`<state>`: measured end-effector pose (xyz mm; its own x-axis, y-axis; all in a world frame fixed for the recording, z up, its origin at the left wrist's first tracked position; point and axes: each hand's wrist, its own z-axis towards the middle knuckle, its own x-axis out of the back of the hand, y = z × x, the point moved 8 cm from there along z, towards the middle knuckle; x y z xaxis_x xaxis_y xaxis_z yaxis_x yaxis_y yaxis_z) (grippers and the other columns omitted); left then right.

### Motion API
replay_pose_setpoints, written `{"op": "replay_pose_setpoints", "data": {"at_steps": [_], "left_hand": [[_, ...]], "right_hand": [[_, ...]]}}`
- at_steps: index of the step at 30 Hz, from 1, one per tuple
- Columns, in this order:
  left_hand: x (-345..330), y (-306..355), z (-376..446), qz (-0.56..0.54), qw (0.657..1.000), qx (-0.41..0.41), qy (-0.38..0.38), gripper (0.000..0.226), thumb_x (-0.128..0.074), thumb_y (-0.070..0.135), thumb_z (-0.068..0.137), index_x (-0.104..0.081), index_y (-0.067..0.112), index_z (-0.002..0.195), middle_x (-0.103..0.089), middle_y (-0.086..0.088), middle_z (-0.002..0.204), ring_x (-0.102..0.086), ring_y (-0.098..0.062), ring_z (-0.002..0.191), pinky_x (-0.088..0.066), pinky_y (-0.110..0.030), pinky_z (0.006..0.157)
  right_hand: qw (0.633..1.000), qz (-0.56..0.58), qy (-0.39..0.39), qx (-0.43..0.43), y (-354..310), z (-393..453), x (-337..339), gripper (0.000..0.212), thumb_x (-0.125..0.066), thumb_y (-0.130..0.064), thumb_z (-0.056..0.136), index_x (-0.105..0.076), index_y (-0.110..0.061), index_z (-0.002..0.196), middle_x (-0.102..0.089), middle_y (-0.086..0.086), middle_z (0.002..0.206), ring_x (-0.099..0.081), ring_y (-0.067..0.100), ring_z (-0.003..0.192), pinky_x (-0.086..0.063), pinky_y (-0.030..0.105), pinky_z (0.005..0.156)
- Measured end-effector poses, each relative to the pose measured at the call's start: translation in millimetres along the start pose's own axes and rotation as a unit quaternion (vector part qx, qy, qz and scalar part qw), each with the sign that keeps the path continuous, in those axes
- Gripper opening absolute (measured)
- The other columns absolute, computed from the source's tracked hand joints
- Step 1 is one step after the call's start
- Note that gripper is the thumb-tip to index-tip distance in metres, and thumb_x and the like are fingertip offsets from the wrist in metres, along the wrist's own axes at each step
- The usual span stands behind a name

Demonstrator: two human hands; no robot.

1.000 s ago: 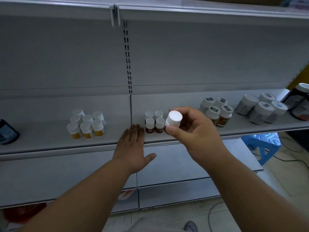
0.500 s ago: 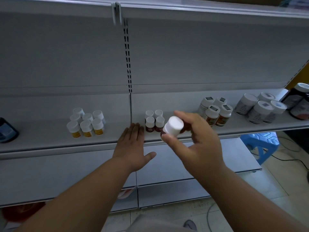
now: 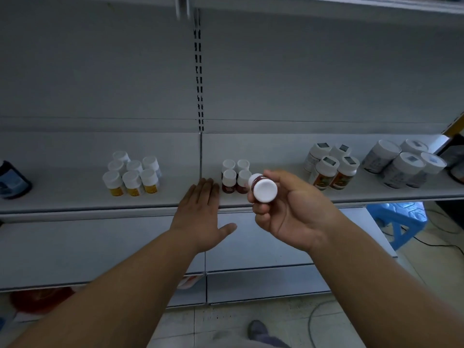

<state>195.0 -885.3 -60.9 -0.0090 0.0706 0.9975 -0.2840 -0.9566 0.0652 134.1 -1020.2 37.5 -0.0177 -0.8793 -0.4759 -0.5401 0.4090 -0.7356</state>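
My right hand (image 3: 292, 209) grips a small dark red bottle with a white cap (image 3: 263, 188), tilted so the cap faces me, just in front of the shelf edge. Behind it several matching red bottles (image 3: 234, 178) stand in a block on the grey shelf (image 3: 75, 197). My left hand (image 3: 200, 216) lies flat with straight fingers on the shelf's front edge, left of that block, holding nothing.
Several yellow-labelled bottles (image 3: 131, 175) stand to the left, orange-labelled ones (image 3: 331, 169) and larger white tubs (image 3: 401, 164) to the right. A dark jar (image 3: 12, 180) sits at far left. A blue stool (image 3: 399, 222) and cables are on the floor at right.
My right hand has drawn the bottle back from the shelf, lowered it and tipped it so its cap turns toward me. My left hand has stayed flat on the shelf edge.
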Motion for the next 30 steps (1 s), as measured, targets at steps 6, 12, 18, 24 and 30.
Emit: {"op": "replay_pose_setpoints", "data": {"at_steps": [6, 12, 18, 24, 30], "left_hand": [[17.7, -2.5, -6.0, -0.154, 0.988, 0.017, 0.000, 0.096, -0.049, 0.071, 0.087, -0.010, 0.019, 0.158, -0.008, -0.002, 0.166, -0.007, -0.020, 0.152, -0.005, -0.031, 0.121], [60.5, -30.1, -94.8, -0.277, 0.936, 0.150, 0.159, 0.068, -0.060, 0.065, 0.079, -0.050, 0.029, 0.136, -0.050, 0.016, 0.131, -0.048, -0.004, 0.121, -0.038, -0.022, 0.100], [54.6, -69.9, -202.8, -0.253, 0.892, 0.322, 0.194, 0.065, -0.064, 0.062, 0.081, -0.045, 0.033, 0.137, -0.047, 0.018, 0.128, -0.048, -0.001, 0.115, -0.044, -0.026, 0.095], [42.4, -146.4, -329.7, -0.230, 0.829, 0.459, 0.221, 0.062, -0.052, 0.069, 0.081, -0.046, 0.034, 0.132, -0.050, 0.017, 0.125, -0.049, -0.003, 0.114, -0.046, -0.031, 0.097], [46.6, -255.6, -445.8, -0.190, 0.804, 0.520, 0.217, 0.064, -0.059, 0.065, 0.083, -0.044, 0.032, 0.136, -0.050, 0.013, 0.130, -0.047, -0.007, 0.118, -0.043, -0.029, 0.099]], "right_hand": [[0.929, -0.318, 0.058, 0.180, -28.1, 8.1, 7.7, 0.016, -0.059, -0.014, 0.094, -0.064, -0.018, 0.109, -0.072, 0.000, 0.090, -0.068, 0.016, 0.075, -0.058, 0.028, 0.070], [0.791, -0.531, -0.074, 0.296, -22.6, 24.7, -47.1, 0.022, -0.080, -0.025, 0.076, -0.062, -0.032, 0.088, -0.063, -0.012, 0.085, -0.059, -0.001, 0.076, -0.044, 0.010, 0.063], [0.669, -0.623, -0.263, 0.309, 61.2, 30.1, -147.8, 0.024, -0.079, -0.036, 0.073, -0.061, -0.032, 0.088, -0.058, -0.011, 0.082, -0.054, 0.001, 0.069, -0.041, 0.013, 0.059], [0.594, -0.630, -0.399, 0.303, 180.8, 12.0, -266.2, 0.021, -0.075, -0.029, 0.076, -0.062, -0.028, 0.091, -0.058, -0.011, 0.088, -0.057, 0.004, 0.073, -0.050, 0.024, 0.066], [0.523, -0.645, -0.466, 0.305, 299.4, -6.6, -398.0, 0.024, -0.073, -0.029, 0.079, -0.060, -0.029, 0.099, -0.054, -0.013, 0.097, -0.055, 0.001, 0.082, -0.050, 0.018, 0.072]]}}
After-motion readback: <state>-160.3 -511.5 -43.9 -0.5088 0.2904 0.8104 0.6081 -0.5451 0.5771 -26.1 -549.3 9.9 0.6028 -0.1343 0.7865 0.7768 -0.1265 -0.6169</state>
